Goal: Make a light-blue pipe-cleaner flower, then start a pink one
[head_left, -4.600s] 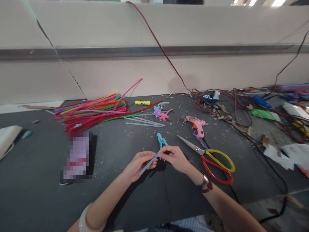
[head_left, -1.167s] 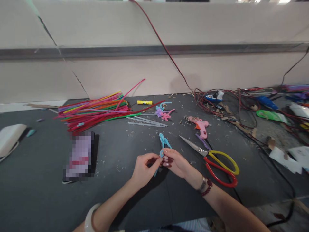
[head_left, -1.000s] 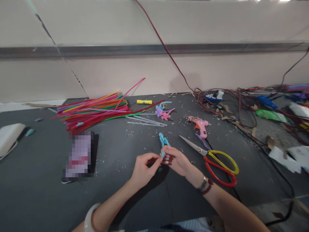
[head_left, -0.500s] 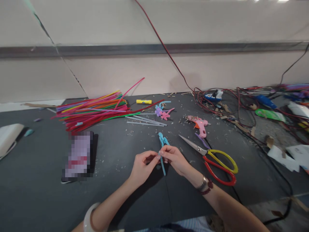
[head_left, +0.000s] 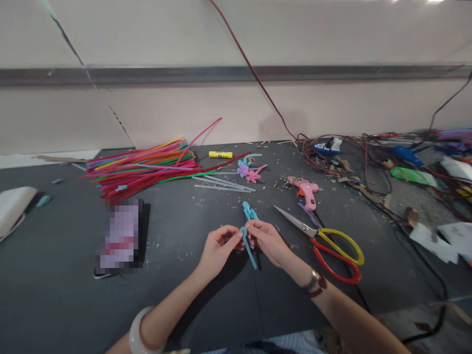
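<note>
Your left hand (head_left: pixel 220 248) pinches a blue pipe cleaner (head_left: pixel 250 252) over the worktop (head_left: pixel 73 305), near-edge side; right hand (head_left: pixel 270 244): grip unclear. Judged light, pliable; hold beside its bend.

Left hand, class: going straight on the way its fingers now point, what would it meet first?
Beyond the blue pipe cleaner at its fingers, the left hand would probably meet the right hand first, though depth is unclear.

The bent pipe cleaner (head_left: pixel 250 253) looked matt and fuzzy, as did the pipe-cleaner bundle (head_left: pixel 147 169), far left. At right, the scissors (head_left: pixel 309 230) combined smooth metal blades with glossy plastic handles; the glue gun (head_left: pixel 308 189) was smooth plastic, and the near tabletop (head_left: pixel 92 314) matt.
</note>
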Motion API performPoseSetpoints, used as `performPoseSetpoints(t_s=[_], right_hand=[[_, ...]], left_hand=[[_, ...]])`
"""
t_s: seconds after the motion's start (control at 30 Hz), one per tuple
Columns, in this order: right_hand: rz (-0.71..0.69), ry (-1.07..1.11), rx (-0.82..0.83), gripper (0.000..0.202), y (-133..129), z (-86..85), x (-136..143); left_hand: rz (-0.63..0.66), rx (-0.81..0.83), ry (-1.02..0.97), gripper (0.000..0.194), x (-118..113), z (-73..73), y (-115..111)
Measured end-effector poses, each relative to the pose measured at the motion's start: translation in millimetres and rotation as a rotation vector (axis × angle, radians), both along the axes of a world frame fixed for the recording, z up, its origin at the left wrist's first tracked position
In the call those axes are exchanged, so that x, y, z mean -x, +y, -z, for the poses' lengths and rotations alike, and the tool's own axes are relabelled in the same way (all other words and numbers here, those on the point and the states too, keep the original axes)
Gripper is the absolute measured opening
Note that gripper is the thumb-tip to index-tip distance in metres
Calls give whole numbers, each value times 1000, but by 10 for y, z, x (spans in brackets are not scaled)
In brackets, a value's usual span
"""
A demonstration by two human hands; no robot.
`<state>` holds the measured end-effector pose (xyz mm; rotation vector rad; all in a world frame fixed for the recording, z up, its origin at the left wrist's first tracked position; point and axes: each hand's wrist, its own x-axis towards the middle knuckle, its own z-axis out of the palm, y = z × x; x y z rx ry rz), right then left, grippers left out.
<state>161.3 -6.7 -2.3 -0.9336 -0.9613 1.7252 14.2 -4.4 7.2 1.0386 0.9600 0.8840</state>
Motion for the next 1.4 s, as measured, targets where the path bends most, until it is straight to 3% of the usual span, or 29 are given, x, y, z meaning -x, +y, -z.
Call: performPoseSetpoints(t_s=[0.13, 0.27, 0.37, 0.47, 0.67, 0.87, 1.0, 1.2, 1.4], right_hand=[[207, -486, -465, 11, -14, -45, -87], [105, -809, -863, 21, -40, 6, -150], [45, -899, -1036, 24, -49, 54, -146], [66, -879, -1092, 23, -47, 65, -131], [117, -786, -1007, 23, -65, 63, -109], [150, -721, -957, 17, -89, 49, -98], [167, -640, -711, 7, -60, 0, -90], [105, -375, -349, 13, 9, 15, -66], [62, -185, -167, 14, 8, 18, -45]], left_hand=[[-113, 105, -18, 18, 18, -1, 30], [-118, 215, -143, 16, 35, 28, 33], [-113, 244, -202, 14, 43, 51, 30], [-99, 258, -226, 14, 49, 58, 33], [-123, 282, -261, 12, 56, 54, 50], [-152, 172, -141, 16, 31, 55, 47], [-103, 109, -77, 16, 20, 27, 29], [-4, 99, -34, 13, 15, -24, 3], [70, 88, -88, 11, 24, -50, 5]])
